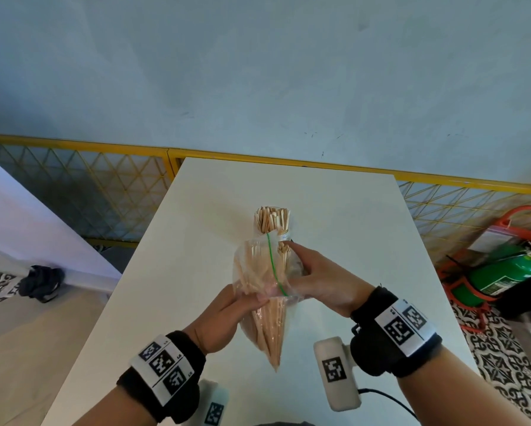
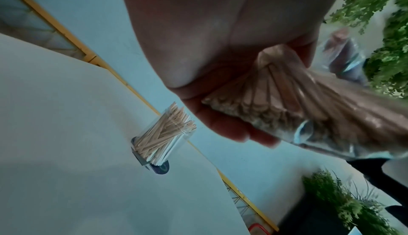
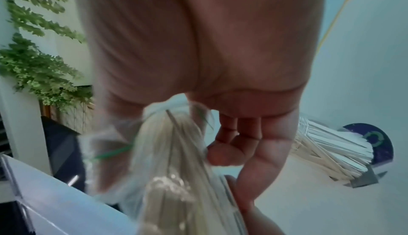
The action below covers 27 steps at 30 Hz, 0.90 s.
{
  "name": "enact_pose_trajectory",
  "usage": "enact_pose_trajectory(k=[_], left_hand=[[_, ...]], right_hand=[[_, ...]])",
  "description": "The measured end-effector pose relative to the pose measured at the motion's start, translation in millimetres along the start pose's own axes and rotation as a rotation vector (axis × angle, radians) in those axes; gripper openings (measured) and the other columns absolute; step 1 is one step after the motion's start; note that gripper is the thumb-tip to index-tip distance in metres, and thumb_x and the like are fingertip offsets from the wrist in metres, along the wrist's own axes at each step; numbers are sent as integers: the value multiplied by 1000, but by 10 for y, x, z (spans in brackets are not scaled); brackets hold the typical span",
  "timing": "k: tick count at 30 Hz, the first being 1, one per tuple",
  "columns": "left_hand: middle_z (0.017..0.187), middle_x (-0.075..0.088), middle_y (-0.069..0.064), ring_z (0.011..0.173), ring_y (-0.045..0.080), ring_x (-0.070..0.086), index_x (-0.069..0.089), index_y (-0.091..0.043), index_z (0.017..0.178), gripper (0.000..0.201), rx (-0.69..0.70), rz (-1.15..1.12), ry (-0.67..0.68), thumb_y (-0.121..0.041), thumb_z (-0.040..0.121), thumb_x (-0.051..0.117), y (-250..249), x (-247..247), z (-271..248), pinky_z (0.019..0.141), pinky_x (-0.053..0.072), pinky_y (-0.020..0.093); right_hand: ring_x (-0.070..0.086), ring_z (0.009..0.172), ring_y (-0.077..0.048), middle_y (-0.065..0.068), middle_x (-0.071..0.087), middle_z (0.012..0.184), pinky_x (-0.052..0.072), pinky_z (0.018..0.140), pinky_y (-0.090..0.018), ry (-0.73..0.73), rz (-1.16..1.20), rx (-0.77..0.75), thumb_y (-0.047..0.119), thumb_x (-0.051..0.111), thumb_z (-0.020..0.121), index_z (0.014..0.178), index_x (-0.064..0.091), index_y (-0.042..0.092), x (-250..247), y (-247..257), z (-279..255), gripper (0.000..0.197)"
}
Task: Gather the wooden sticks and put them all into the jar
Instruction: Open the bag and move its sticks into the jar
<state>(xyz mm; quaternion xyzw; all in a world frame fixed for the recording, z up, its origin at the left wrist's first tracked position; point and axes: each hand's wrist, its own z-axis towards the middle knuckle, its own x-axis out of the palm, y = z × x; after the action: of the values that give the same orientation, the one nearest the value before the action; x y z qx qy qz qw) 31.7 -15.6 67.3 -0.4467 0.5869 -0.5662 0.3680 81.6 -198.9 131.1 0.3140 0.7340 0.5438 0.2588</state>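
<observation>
Nearest to me, my left hand (image 1: 219, 321) grips the narrow lower part of a clear plastic bag (image 1: 262, 290), fingers curled round the bundle of wooden sticks (image 1: 269, 330) packed inside it; the left wrist view shows the same clasp from below; my right hand (image 1: 319, 281) holds the upper part of the bag just beside the green seal line (image 1: 273, 265), fingers and thumb curled on the plastic, and the stick ends show at the bag's mouth there; the bag is lifted off the counter (image 1: 350, 229) and tilted, mouth toward the far side. Just beyond the bag stands the jar (image 2: 159, 142), upright on the counter, already holding a thick cluster of sticks whose tops poke above its rim; a dark round disc (image 3: 375, 139) lies at its base. I judge the job partly done; the jar has a good share; the bagful remains to go in, and the jar looks nearly crowded, so fitting the rest may be tight. Farther off, a yellow mesh fence (image 1: 104, 186) and a green cylinder (image 1: 504, 272).
</observation>
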Motion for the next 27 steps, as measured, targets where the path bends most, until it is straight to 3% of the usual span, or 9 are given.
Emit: enact_pose_trajectory(k=[3, 7, 11, 14, 17, 19, 23, 27], left_hand=[[125, 67, 9, 120, 21, 61, 65, -19, 123, 43, -6, 3, -4, -35, 84, 57, 12, 21, -9, 101, 45, 28], [120, 70, 5, 115, 19, 64, 67, -28, 118, 37, -24, 94, 31, -41, 84, 61, -23, 6, -18, 101, 48, 34], [107, 74, 10, 103, 22, 70, 71, -23, 107, 51, -14, 111, -64, -63, 80, 56, -52, -47, -18, 95, 53, 39], [104, 76, 4, 98, 14, 71, 71, -20, 109, 37, 13, 22, -160, -46, 93, 50, -18, -50, -24, 81, 55, 23], [101, 76, -5, 95, 6, 70, 66, -20, 113, 31, 32, -47, -174, -29, 98, 41, -23, -3, -30, 76, 52, 15], [102, 76, -7, 95, 6, 70, 64, -23, 113, 32, 37, -64, -170, -27, 95, 39, -36, 11, -32, 75, 53, 16], [112, 73, -1, 103, 12, 69, 62, -23, 120, 33, 56, -58, -187, -27, 96, 41, -19, -24, -21, 81, 54, 23], [108, 74, -2, 101, 12, 69, 61, -19, 120, 31, 58, -33, -206, -28, 96, 44, -16, -49, -2, 80, 55, 24]], right_hand=[[69, 89, -15, -3, 72, 94, 54, 86, -35, -138, -90, -23, 11, 68, 84, 107, 65, 12, 69, -5, 50, 24], [68, 83, -8, 1, 73, 90, 53, 77, -20, -158, -110, -26, 15, 65, 87, 100, 68, 11, 112, 20, 99, 14], [69, 81, -10, 4, 72, 85, 53, 71, -24, -217, 103, -54, 14, 62, 90, 102, 68, 11, 106, -30, 114, 14], [67, 92, -22, -3, 69, 101, 56, 83, -37, -276, 174, -156, 15, 67, 85, 111, 62, 20, 130, -73, 151, 27], [62, 86, -19, -6, 61, 108, 55, 77, -32, -318, 102, -296, 6, 64, 88, 109, 55, 30, 159, -50, 140, 33], [58, 82, -16, 0, 56, 115, 53, 71, -28, -339, 29, -353, 6, 64, 88, 107, 54, 33, 172, -46, 133, 35], [58, 73, -26, 9, 60, 111, 55, 70, -38, -450, 35, -337, 9, 72, 81, 94, 61, 33, 153, -42, 151, 29], [63, 70, -13, 11, 65, 98, 57, 66, -24, -588, -56, -316, 13, 82, 71, 90, 62, 28, 118, -35, 158, 32]])
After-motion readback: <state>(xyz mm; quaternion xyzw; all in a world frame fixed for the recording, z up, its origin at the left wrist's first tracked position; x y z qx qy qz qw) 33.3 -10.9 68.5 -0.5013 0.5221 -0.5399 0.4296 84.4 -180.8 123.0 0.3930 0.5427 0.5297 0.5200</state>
